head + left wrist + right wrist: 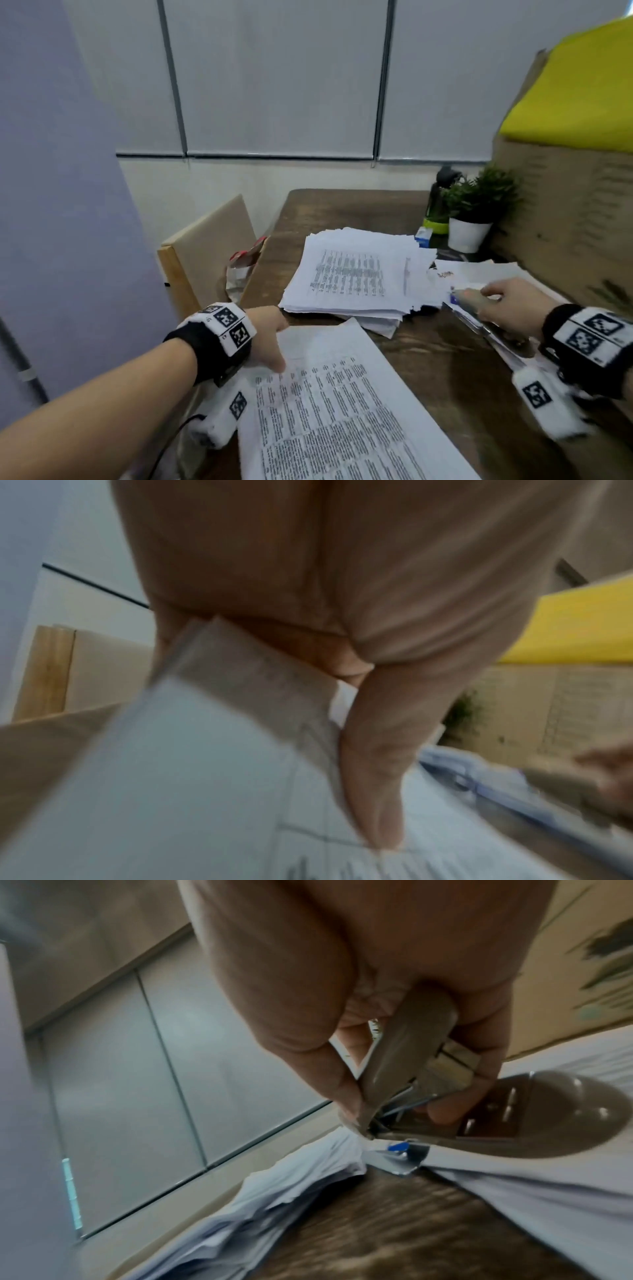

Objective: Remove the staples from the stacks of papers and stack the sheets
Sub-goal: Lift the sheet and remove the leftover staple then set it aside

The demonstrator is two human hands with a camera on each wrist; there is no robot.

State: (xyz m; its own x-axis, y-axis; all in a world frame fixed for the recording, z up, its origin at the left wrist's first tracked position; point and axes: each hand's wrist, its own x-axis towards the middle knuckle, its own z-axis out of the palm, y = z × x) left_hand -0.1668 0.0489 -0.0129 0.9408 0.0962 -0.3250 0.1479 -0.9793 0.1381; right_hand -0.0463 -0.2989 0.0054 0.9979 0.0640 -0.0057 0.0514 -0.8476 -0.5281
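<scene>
**Staple tool lifted, next packet under the left hand**

Paperwork dominates the wooden desk (442, 370), and the step in hand looks like the change-over between one packet and the next. At the near left, the left hand (270, 337) rests on the top corner of a printed packet (335, 411); the left wrist view shows that corner pinched between thumb and fingers, one finger pressing down on the page, so this grip is closed on the paper.

Farther back, in the middle, lies the ragged pile of loose sheets (352, 274), most likely the finished stack.

To the right, the right hand (510, 305) holds a grey stapler-type tool (411, 1085) over more papers (479, 274); thumb and fingers curl round it, and its metal tip with a blue tab (397, 1148) sits just above the sheet edge. A potted plant (476, 209) stands behind, beside a cardboard box (565, 222).

Judging from this, the next move calls for bringing that metal tip to the pinched corner, sliding it under the staple while the left hand keeps the pages flat. No staple is visible through the blur.
</scene>
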